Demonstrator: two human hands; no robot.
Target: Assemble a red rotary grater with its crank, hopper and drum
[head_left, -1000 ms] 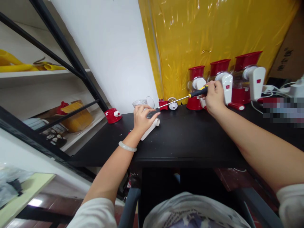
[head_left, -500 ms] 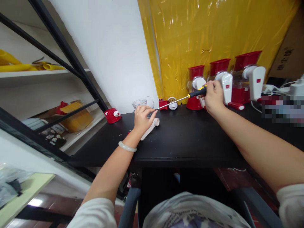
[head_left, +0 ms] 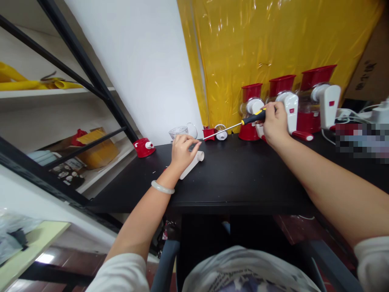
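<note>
My right hand (head_left: pixel 276 123) is closed around the black and yellow handle of a screwdriver (head_left: pixel 226 129). The shaft slants down to the left, and its tip ends at the fingers of my left hand (head_left: pixel 183 153). Those fingers are pinched together at the tip; what lies between them is too small to make out. Below my left hand a white crank arm (head_left: pixel 192 165) lies on the black table (head_left: pixel 237 178), partly covered by the hand. Behind it stand a clear plastic hopper (head_left: pixel 178 130), a small red part (head_left: pixel 208 134) and a clear and white drum piece (head_left: pixel 221 133).
A red base (head_left: pixel 144 147) with a white knob sits at the table's left end. Three red and white crank graters (head_left: pixel 251 113) line the back right, close to my right hand. White cables (head_left: pixel 349 115) lie farther right. A black-framed shelf (head_left: pixel 100 95) stands on the left.
My right hand and the screwdriver have shifted very slightly to the right. My left hand stays nearly in place, still pinched at the tip.
</note>
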